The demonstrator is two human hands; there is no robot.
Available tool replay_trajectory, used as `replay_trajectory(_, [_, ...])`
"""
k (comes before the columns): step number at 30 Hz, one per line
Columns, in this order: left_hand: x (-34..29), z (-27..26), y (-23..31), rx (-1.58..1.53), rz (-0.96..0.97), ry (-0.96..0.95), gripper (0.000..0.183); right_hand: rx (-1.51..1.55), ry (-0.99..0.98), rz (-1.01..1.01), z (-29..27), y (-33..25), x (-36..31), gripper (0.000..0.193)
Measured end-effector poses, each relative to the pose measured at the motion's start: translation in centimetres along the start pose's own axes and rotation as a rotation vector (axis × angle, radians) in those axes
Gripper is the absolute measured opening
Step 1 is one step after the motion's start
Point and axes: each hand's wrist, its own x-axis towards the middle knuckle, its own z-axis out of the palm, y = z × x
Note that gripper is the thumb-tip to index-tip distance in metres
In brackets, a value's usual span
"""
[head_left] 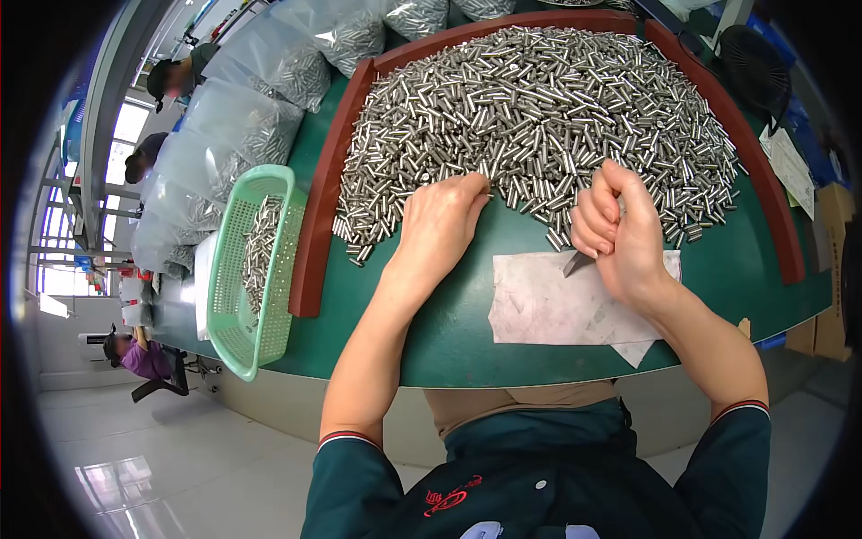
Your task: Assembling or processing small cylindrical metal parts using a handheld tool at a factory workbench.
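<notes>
A large heap of short, shiny metal pins (539,108) spreads over the green table. At its near edge is my left hand (437,225), thumb and fingers pressed together; what they pinch, if anything, is hidden. My right hand (620,234) is closed, palm side turned up, over the near right of the heap. From under its curled fingers sticks the dark tip of a pointed metal tool (576,263), its rest covered by the hand. Below that hand lies a stained whitish cloth (552,310).
Dark red wooden rails (325,207) border the heap. A green plastic basket (280,310) holding pins stands left, with clear bags of pins (251,117) beyond. A black fan (752,72), papers (790,171) and cardboard (835,269) are at right. Other people sit far left.
</notes>
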Motion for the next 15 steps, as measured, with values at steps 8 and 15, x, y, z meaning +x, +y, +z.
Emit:
replay_trajectory(8, [-1.2,-0.5,1.3,-0.786,-0.236,-0.096,0.008,0.008,0.032,-0.001,0.0,0.0,-0.1,0.036])
replay_trajectory(15, [-1.3,0.2,1.1,-0.984,-0.3,-0.163,0.006,0.017,0.016,-0.003,-0.1,0.1,-0.1,0.037])
